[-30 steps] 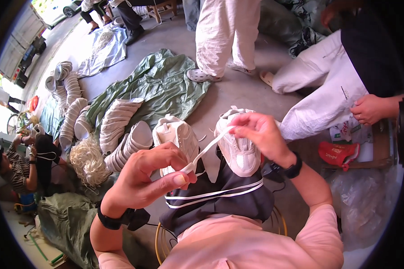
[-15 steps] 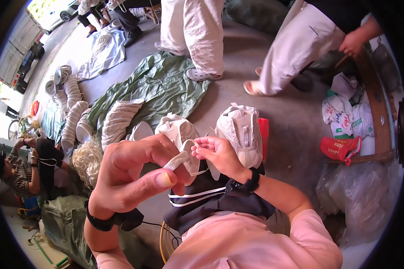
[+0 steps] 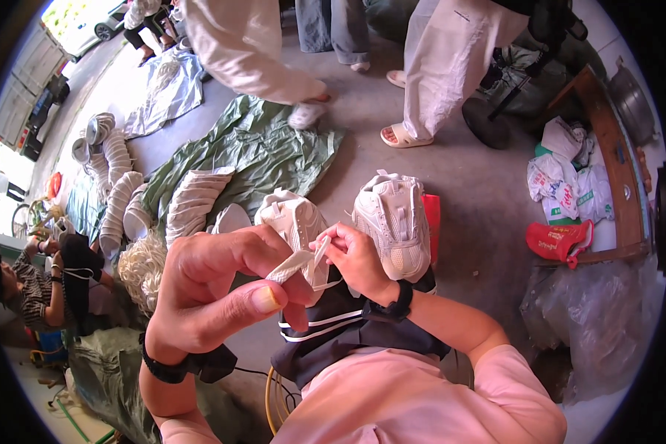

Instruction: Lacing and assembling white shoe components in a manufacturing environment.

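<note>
A flat white shoelace (image 3: 291, 268) is pinched between the thumb and fingers of my left hand (image 3: 214, 288), which is large in the front of the view. My right hand (image 3: 350, 255) is just to its right, fingertips closed on another part of the same lace, which bends between them. Beyond my hands, a whitish sneaker (image 3: 285, 212) is partly covered by my left hand. Another whitish sneaker (image 3: 391, 222) rests to the right, its toe toward me. Whether the lace is threaded into a shoe cannot be made out.
Stacked pale shoe parts (image 3: 194, 203) and a bundle of white laces (image 3: 142, 270) lie at left, beside a green tarp (image 3: 251, 148). Plastic bags (image 3: 562, 177) and a red bag (image 3: 559, 240) lie at right. A seated person (image 3: 33, 285) works at far left; others stand ahead.
My right hand has shifted slightly, and the lace between my hands bends differently. My left hand stays nearly still. The people ahead have stepped about, and more legs show at the back.
</note>
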Tool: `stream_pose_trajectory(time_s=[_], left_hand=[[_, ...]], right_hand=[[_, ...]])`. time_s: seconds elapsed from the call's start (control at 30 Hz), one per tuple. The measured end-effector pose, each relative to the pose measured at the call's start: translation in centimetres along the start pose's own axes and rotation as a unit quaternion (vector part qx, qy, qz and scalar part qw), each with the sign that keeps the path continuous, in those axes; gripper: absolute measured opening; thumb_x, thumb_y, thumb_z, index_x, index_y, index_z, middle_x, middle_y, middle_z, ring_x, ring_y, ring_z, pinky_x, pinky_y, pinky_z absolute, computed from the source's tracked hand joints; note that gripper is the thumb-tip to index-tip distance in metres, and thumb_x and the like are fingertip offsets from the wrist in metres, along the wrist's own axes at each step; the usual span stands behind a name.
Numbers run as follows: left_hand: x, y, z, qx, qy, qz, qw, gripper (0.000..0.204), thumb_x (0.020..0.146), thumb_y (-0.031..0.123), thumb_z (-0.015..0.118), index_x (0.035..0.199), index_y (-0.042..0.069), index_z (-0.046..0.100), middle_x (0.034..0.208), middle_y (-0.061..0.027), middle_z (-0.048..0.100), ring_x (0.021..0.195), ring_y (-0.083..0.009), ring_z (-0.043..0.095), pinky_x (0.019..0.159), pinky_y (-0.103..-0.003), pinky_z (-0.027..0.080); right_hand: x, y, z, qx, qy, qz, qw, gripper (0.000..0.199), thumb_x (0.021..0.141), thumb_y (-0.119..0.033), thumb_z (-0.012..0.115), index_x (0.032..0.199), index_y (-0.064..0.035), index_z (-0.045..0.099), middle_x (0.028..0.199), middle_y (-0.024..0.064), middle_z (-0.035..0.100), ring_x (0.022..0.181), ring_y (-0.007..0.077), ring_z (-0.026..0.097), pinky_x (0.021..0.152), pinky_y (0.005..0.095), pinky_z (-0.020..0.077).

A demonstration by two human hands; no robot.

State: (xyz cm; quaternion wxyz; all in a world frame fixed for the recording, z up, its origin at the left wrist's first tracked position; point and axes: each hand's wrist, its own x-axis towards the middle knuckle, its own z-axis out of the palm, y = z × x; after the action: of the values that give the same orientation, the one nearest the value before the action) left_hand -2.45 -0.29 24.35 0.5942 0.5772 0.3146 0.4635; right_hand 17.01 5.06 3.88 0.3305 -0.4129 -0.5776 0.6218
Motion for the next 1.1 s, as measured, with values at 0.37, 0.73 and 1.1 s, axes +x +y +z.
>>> stream_pose_trajectory(time_s=[0.37,0.73,1.1], left_hand=[[0.6,1.1,1.8,0.013,0.03,0.063,0.997,0.029,0.092,0.025,0.063,0.077,0.001,0.064,0.062,-0.013,0.068,0.067,-0.0201,0.059,0.064,-0.032,0.05],[0.6,1.3,2.5,0.012,-0.052,0.142,0.988,0.024,0.089,0.021,0.067,0.077,0.001,0.065,0.069,-0.0152,0.071,0.066,-0.0227,0.062,0.062,-0.033,0.052],[0.4,1.9,3.3,-0.001,-0.033,0.119,0.992,0.023,0.086,0.02,0.069,0.078,-0.002,0.067,0.069,-0.0164,0.07,0.068,-0.0248,0.063,0.063,-0.035,0.052]], right_hand=[[-0.8,0.1,1.1,-0.036,0.069,-0.045,0.996,0.007,0.092,0.001,0.06,0.097,0.0034,0.062,0.085,0.0068,0.069,0.078,0.0123,0.067,0.073,0.0278,0.055],[-1.0,0.7,1.9,-0.107,0.095,-0.103,0.984,0.011,0.085,0.002,0.065,0.096,-0.0004,0.06,0.088,0.0106,0.066,0.076,0.0205,0.067,0.069,0.0306,0.054],[-1.4,0.9,2.8,-0.103,0.107,-0.167,0.975,0.015,0.084,0.006,0.062,0.096,-0.0003,0.058,0.09,0.0119,0.063,0.076,0.024,0.066,0.068,0.0321,0.054]])
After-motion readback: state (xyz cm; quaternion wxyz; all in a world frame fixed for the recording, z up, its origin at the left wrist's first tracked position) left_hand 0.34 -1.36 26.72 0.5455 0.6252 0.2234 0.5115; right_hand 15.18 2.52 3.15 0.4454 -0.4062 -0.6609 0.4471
